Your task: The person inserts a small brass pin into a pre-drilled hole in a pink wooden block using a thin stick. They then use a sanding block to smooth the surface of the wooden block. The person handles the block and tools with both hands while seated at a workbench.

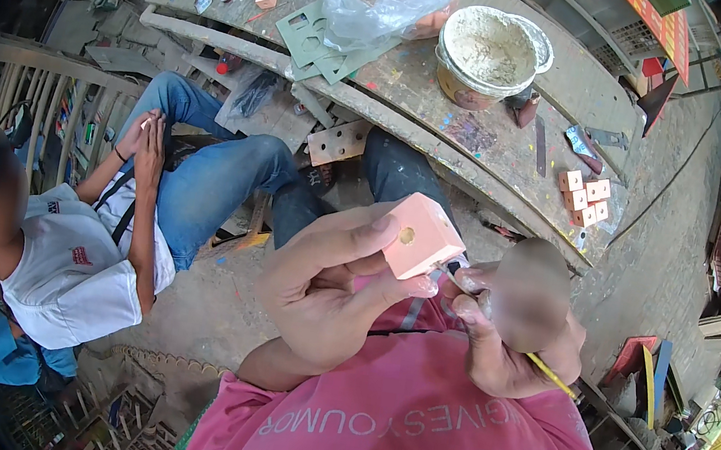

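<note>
At the near middle, in front of one pink shirt (408,413), one pink block (424,238) is pinched between the thumb and fingers of the left hand (315,296). Just to its right, the right hand (503,349) holds one thin yellow-handled tool (552,376) in a narrow grip, its tip at the block's right side. On the far bench (504,139) are one bucket (462,89) of pale paste and one clear bag (375,13); at least five loose blocks (576,200) lie right, one left. One seated person (80,279) is at left.
</note>
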`<control>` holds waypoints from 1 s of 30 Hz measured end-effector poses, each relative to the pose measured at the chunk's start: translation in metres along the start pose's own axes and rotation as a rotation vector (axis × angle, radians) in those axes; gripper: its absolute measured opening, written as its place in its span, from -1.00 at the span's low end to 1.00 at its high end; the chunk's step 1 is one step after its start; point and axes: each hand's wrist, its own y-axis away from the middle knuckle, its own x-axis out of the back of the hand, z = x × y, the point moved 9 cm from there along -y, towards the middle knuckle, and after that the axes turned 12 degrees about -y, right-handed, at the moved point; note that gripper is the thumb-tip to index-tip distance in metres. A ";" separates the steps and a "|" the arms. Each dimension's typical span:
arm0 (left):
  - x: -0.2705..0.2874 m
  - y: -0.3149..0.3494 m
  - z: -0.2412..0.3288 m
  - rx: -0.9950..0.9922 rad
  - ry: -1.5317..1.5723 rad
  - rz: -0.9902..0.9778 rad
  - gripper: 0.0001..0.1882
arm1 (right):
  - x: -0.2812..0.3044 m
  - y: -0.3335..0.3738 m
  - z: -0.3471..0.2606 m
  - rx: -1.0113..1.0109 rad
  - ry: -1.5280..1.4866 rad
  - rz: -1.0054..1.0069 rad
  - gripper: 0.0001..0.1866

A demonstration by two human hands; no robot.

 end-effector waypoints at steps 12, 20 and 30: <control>0.007 0.003 -0.001 -0.007 -0.134 0.049 -0.43 | -0.006 -0.002 -0.003 -0.080 0.086 0.016 -0.79; 0.007 0.003 -0.003 0.073 -0.117 0.049 -0.47 | -0.005 -0.003 -0.003 -0.101 0.053 0.014 -0.76; 0.006 0.002 -0.005 0.210 -0.217 -0.042 -0.58 | -0.005 -0.012 -0.008 -0.057 -0.006 -0.132 -0.76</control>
